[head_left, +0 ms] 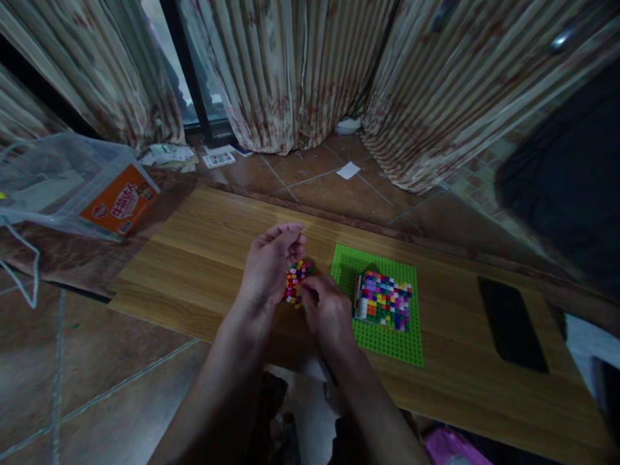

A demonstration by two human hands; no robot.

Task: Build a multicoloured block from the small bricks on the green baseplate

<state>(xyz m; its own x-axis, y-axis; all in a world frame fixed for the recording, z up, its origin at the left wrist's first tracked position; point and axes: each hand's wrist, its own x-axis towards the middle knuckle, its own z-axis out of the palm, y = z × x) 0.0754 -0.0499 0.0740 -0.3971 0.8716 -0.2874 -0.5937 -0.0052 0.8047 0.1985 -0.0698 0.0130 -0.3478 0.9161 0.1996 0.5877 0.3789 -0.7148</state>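
Observation:
A small pile of multicoloured bricks (296, 279) lies on the wooden board between my two hands. My left hand (271, 261) is raised at the pile's left side, palm turned inward and fingers curled together; whatever it may hold is hidden. At the right edge of the pile, my right hand (327, 303) has thumb and index finger pinched together, with any brick between them too small to make out. Just right of it, a green baseplate (387, 349) bears a built block of many-coloured bricks (385, 300).
A black phone-like slab (513, 323) lies on the board's right part. Beyond the far left corner stands a clear plastic bin (68, 187) with an orange label. Curtains (290, 71) hang behind, and papers (220, 158) lie on the tiled floor.

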